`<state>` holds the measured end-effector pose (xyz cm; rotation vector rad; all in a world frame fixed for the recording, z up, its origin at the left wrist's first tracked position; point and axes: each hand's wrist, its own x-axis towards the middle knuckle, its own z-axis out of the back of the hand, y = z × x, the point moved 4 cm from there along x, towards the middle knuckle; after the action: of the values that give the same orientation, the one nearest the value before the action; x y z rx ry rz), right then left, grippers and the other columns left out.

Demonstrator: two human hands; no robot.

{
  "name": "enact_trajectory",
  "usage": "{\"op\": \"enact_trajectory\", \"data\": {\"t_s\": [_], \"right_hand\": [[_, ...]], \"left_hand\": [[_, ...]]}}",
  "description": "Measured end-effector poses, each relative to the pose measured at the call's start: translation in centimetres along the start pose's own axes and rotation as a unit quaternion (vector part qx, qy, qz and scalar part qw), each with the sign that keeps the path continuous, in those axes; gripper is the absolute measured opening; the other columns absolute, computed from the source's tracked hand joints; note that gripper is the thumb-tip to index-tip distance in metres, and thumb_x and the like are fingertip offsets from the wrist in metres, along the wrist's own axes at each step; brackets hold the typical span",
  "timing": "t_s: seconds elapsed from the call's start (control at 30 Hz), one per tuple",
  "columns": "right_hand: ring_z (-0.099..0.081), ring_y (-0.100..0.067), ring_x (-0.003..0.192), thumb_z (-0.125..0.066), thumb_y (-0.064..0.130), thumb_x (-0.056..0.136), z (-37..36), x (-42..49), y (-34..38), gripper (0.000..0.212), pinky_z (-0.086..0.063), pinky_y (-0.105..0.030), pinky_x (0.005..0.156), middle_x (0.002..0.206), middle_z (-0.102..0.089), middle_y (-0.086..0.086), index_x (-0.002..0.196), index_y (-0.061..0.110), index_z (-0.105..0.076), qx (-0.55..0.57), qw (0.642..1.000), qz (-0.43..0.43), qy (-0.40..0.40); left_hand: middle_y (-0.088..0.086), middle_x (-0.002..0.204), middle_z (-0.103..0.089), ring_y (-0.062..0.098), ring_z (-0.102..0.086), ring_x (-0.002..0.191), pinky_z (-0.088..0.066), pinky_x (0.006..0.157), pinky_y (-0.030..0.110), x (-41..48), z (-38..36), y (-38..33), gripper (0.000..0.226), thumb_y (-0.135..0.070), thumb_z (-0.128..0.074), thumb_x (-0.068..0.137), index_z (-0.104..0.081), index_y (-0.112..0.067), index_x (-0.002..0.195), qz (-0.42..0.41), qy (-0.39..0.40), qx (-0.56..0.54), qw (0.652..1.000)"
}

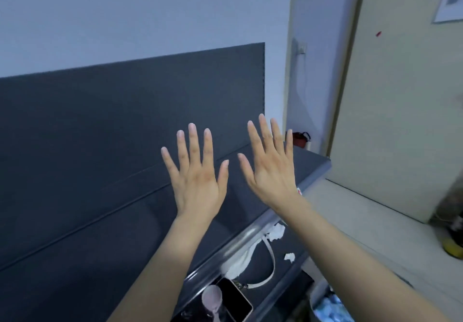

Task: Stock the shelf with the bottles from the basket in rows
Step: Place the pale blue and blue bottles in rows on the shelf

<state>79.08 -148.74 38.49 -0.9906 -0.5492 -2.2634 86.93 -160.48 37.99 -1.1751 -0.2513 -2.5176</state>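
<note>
My left hand (196, 171) and my right hand (271, 163) are raised side by side in front of me, backs toward the camera, fingers spread, holding nothing. They hover over the bare top board of a dark grey shelf unit (125, 209) with a tall dark back panel (125, 111). At the bottom right a grey basket (316, 296) shows several pale blue bottle tops (330, 308). No bottle stands on the top board.
A lower shelf level holds a black phone (231, 299), a pink scoop (213, 299), a white strap (270, 259) and crumpled white paper (276, 231). A beige door (400, 96) stands at right, with a red item (299, 139) behind the shelf corner.
</note>
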Motion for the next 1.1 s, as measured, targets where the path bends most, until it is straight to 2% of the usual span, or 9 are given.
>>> {"op": "enact_trajectory", "data": {"t_s": [0.37, 0.53, 0.7, 0.9, 1.03, 1.1], "right_hand": [[-0.015, -0.026, 0.143, -0.032, 0.045, 0.091, -0.8, -6.7, -22.6, 0.064, 0.001, -0.044, 0.114, 0.154, -0.022, -0.010, 0.146, 0.014, -0.026, -0.017, 0.993, -0.091, 0.074], [-0.019, -0.029, 0.142, -0.031, 0.047, 0.090, -3.6, -10.9, -30.7, 0.065, -0.009, -0.050, 0.115, 0.154, -0.024, -0.011, 0.146, 0.013, -0.028, -0.047, 0.978, -0.150, 0.139], [-0.020, -0.030, 0.142, -0.029, 0.047, 0.089, -6.8, -14.0, -36.8, 0.065, -0.004, -0.045, 0.115, 0.153, -0.026, -0.011, 0.145, 0.014, -0.027, -0.068, 0.960, -0.188, 0.198], [-0.015, -0.029, 0.143, -0.024, 0.049, 0.088, -10.2, -17.7, -42.4, 0.069, -0.003, -0.044, 0.114, 0.154, -0.021, -0.010, 0.147, 0.015, -0.021, -0.068, 0.934, -0.219, 0.273], [-0.017, -0.030, 0.143, -0.026, 0.048, 0.085, -12.8, -20.3, -45.9, 0.071, -0.004, -0.043, 0.114, 0.154, -0.022, -0.011, 0.147, 0.015, -0.021, -0.049, 0.917, -0.220, 0.329], [-0.023, -0.031, 0.141, -0.030, 0.046, 0.084, -14.4, -21.6, -47.5, 0.071, -0.009, -0.044, 0.113, 0.153, -0.026, -0.012, 0.146, 0.013, -0.024, -0.038, 0.912, -0.205, 0.354]], "left_hand": [[0.018, 0.154, -0.019, 0.033, -0.012, 0.142, -0.004, 0.112, 0.055, -1.7, -9.9, -22.1, 0.062, -0.042, -0.024, 0.095, -0.024, -0.008, 0.147, -0.073, 0.083, -0.078, 0.991], [0.019, 0.152, -0.026, 0.035, -0.022, 0.140, -0.007, 0.113, 0.054, -3.6, -15.2, -29.0, 0.060, -0.041, -0.030, 0.094, -0.030, -0.007, 0.144, -0.126, 0.137, -0.130, 0.974], [0.020, 0.150, -0.030, 0.034, -0.023, 0.140, -0.012, 0.112, 0.055, -5.3, -21.2, -34.5, 0.059, -0.040, -0.031, 0.094, -0.033, -0.005, 0.141, -0.182, 0.176, -0.174, 0.952], [0.020, 0.149, -0.032, 0.034, -0.026, 0.138, -0.015, 0.110, 0.055, -7.8, -27.2, -38.6, 0.060, -0.041, -0.031, 0.093, -0.035, -0.005, 0.141, -0.198, 0.253, -0.183, 0.929], [0.019, 0.149, -0.033, 0.033, -0.027, 0.138, -0.021, 0.111, 0.056, -9.9, -30.4, -40.3, 0.060, -0.043, -0.032, 0.091, -0.030, -0.007, 0.140, -0.176, 0.298, -0.177, 0.921], [0.019, 0.148, -0.035, 0.031, -0.024, 0.138, -0.025, 0.111, 0.056, -11.1, -31.9, -41.0, 0.060, -0.044, -0.030, 0.092, -0.031, -0.008, 0.140, -0.145, 0.326, -0.168, 0.919]]}}
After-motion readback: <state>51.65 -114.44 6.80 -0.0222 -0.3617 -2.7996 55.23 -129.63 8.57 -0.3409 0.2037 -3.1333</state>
